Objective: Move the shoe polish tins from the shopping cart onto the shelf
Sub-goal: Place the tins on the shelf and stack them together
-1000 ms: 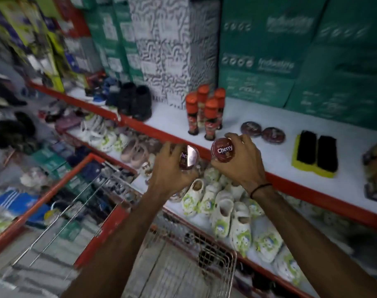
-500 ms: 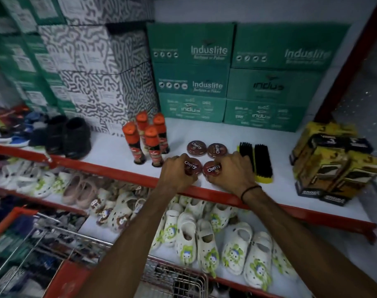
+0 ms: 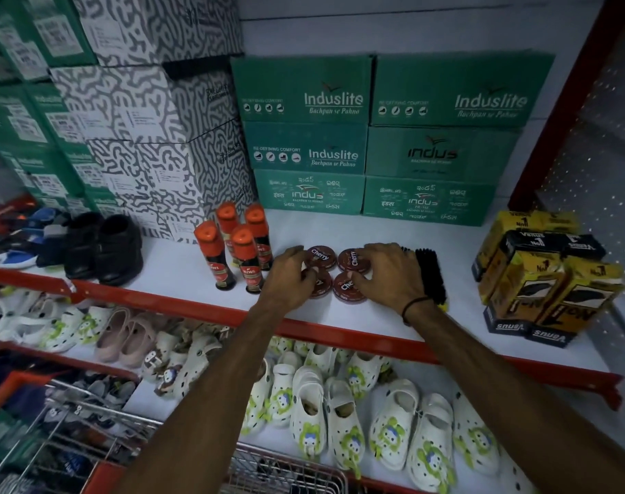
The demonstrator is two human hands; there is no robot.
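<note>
Two round brown Cherry shoe polish tins lie flat at the back, one on the left (image 3: 319,256) and one on the right (image 3: 352,260), on the white shelf (image 3: 175,265). Touching them in front are two more. My left hand (image 3: 289,276) covers most of the front-left tin (image 3: 322,284), fingers curled over it. My right hand (image 3: 389,276) grips the front-right tin (image 3: 345,289), its thumb on the lid and its fingers reaching the back-right tin. The wire shopping cart (image 3: 286,472) is at the bottom edge; what it holds is hidden.
Orange-capped Kiwi bottles (image 3: 232,251) stand just left of the tins, and a black shoe brush (image 3: 428,276) lies just right. Yellow and black boxes (image 3: 546,279) are stacked far right, green shoe boxes (image 3: 375,137) behind. Black shoes (image 3: 100,247) sit at the left, white clogs (image 3: 339,415) on the lower shelf.
Both hands carried a tin each from above the cart to the shelf and set them down in front of the two tins there. The view swung right and upward.
</note>
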